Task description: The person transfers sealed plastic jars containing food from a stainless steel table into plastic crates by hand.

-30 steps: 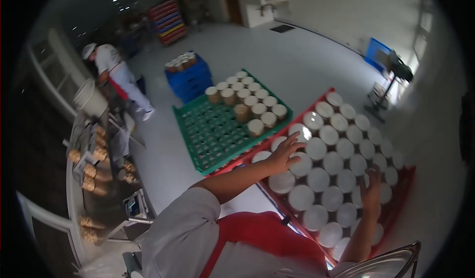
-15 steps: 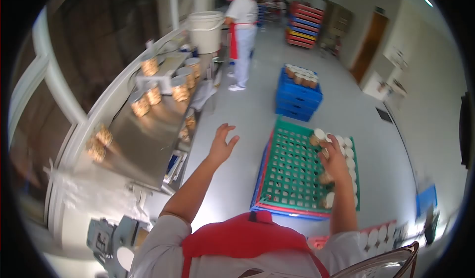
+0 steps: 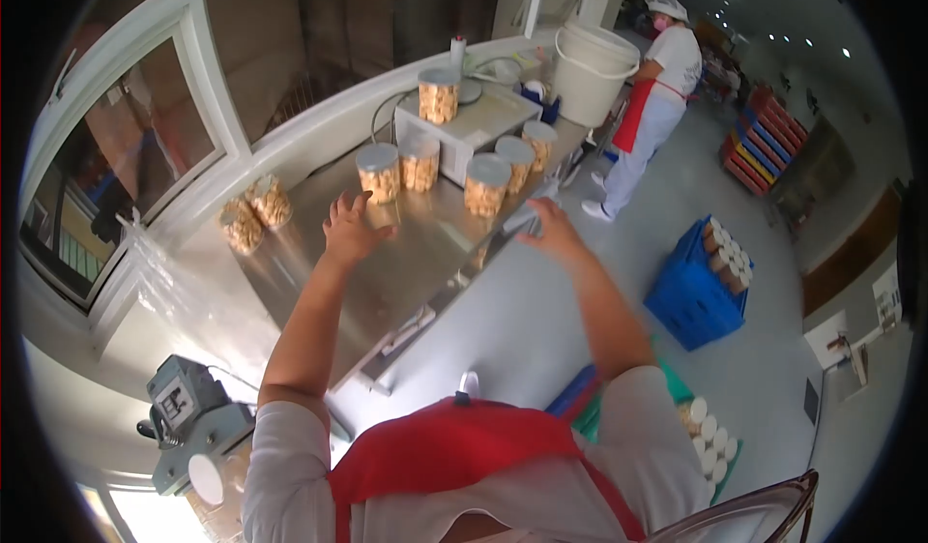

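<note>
My left hand (image 3: 354, 234) is raised over the steel table with fingers spread and nothing in them. Just beyond its fingertips stands a clear jar (image 3: 378, 177) of tan snack pieces with a grey lid. My right hand (image 3: 557, 235) is at the table's right edge, fingers apart and holding nothing. The jar (image 3: 485, 187) nearest to it is similar and stands to its left. Another filled jar (image 3: 420, 164) stands between these two, with more jars (image 3: 515, 163) behind on the right.
The steel table (image 3: 324, 253) runs along the window. A jar (image 3: 439, 98) stands on a white box-shaped appliance (image 3: 503, 117). A white bucket (image 3: 592, 79) and a co-worker (image 3: 657, 98) are farther back. Blue crates (image 3: 691, 292) and a green crate (image 3: 677, 374) with white-lidded jars are at right.
My view has turned left, from the green crate to the steel table. My right hand has left the white-lidded jars and come over beside the table. Both hands now reach forward.
</note>
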A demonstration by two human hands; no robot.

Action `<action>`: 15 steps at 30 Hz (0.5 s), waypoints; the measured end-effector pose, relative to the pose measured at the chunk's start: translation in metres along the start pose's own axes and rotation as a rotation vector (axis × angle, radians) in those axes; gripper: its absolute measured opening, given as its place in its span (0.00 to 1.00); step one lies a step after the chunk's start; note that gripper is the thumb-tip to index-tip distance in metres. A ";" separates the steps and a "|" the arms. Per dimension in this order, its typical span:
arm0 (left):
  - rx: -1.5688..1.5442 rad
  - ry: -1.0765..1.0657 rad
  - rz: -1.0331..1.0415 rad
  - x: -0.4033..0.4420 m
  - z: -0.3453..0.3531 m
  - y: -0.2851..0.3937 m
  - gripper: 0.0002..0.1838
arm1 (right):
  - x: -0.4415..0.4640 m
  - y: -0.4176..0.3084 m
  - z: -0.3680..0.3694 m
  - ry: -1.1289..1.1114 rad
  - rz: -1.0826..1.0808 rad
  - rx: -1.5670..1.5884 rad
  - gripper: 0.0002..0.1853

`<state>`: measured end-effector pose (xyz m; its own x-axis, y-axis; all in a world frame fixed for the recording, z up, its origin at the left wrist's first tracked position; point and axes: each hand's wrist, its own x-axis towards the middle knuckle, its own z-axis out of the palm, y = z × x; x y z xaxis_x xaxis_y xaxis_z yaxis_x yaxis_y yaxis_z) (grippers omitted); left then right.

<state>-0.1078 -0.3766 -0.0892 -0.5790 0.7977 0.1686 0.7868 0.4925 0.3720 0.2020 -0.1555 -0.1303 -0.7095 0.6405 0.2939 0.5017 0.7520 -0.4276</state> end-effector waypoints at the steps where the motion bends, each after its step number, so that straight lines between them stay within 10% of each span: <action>1: 0.064 -0.001 -0.018 0.028 0.002 0.008 0.47 | 0.029 0.000 0.003 -0.012 0.045 -0.023 0.39; 15: 0.104 -0.232 -0.063 0.223 0.084 -0.029 0.49 | 0.130 -0.028 0.054 -0.198 -0.022 -0.173 0.38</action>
<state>-0.2419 -0.1835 -0.1391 -0.5725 0.8169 -0.0698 0.7755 0.5672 0.2772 0.0694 -0.1016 -0.1268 -0.7958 0.5932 0.1214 0.5499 0.7920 -0.2651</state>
